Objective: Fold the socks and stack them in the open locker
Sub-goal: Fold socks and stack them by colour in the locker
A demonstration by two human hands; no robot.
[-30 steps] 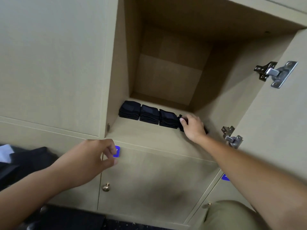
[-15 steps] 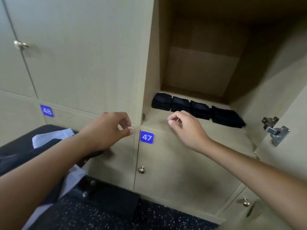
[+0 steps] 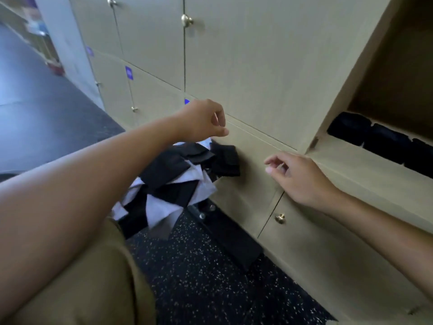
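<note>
A pile of loose black and white socks [image 3: 173, 181] lies on a dark seat against the lockers, centre left. My left hand [image 3: 202, 120] hovers just above the pile, fingers loosely curled, holding nothing. My right hand [image 3: 297, 177] hangs in front of the locker doors, right of the pile, fingers loosely bent and empty. At the far right the open locker [image 3: 365, 160] holds a row of folded black socks [image 3: 379, 139] on its floor.
Beige locker doors with brass knobs [image 3: 280, 218] and blue number tags [image 3: 129, 73] fill the wall. A dark speckled floor [image 3: 206, 273] lies below. My tan trouser leg [image 3: 93, 282] is at the bottom left. A dark walkway [image 3: 35, 102] runs off to the left.
My right hand has let go of the folded socks, come out of the locker and swung left. The view has turned left and down, bringing the loose sock pile into sight.
</note>
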